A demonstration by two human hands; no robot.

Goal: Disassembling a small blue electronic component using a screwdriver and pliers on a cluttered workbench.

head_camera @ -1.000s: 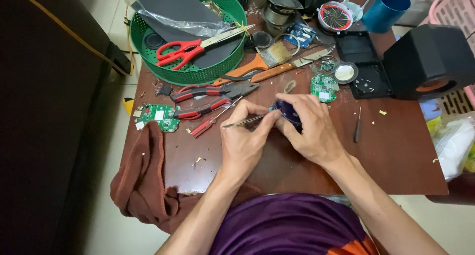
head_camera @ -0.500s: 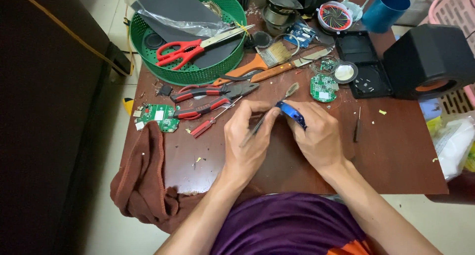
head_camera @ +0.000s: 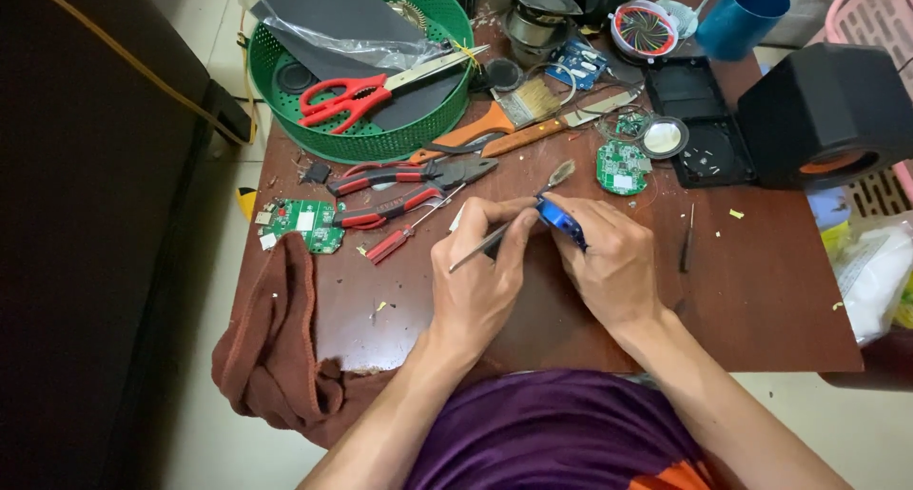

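Both hands met over the table (head_camera: 761, 290): left hand (head_camera: 480, 281) pinched thin metal tweezers (head_camera: 480, 248), right hand (head_camera: 609, 262) gripped a small blue part (head_camera: 559, 219).

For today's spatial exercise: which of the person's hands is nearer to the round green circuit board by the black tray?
Right. The right hand lies just below the round green circuit board, holding a small blue part. The left hand, holding a thin metal tool, sits farther left.

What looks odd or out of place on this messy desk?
A brown cloth hangs half off the table's front-left corner. Small yellowish crumbs are scattered on the wood. The scissors lie across the green basket's rim rather than inside it.
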